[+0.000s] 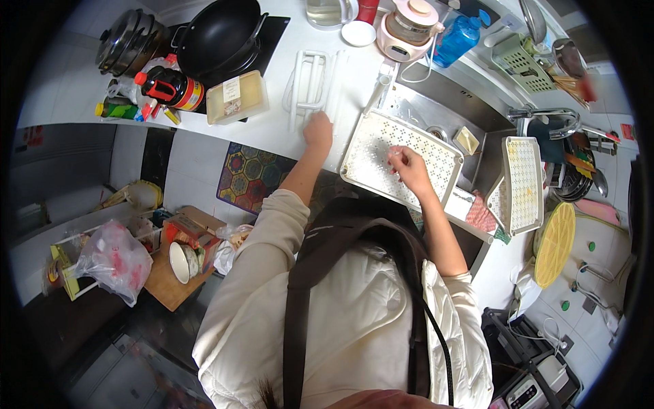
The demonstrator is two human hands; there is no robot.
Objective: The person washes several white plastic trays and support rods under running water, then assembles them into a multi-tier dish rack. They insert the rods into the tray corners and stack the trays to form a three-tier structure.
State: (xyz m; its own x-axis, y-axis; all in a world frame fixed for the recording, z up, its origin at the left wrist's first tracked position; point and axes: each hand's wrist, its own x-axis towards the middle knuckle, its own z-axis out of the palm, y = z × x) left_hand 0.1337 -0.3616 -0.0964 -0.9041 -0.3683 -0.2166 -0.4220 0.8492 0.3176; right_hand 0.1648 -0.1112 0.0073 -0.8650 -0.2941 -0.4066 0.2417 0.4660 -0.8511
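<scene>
My left hand is closed at the near end of a white plastic frame lying on the counter; its fingertips are hidden. Beside that frame lies a long white strip. Over a white perforated tray, my right hand has its fingers pinched together. Whatever they hold, if anything, is too small to make out. The tray sits partly across the near left side of the sink and is wet. A second perforated tray leans on edge to the right of the sink.
A black wok stands on the stove, with a dark sauce bottle and a clear-lidded box before it. A pink kettle and blue pump bottle stand behind the sink. Its tap is at the right.
</scene>
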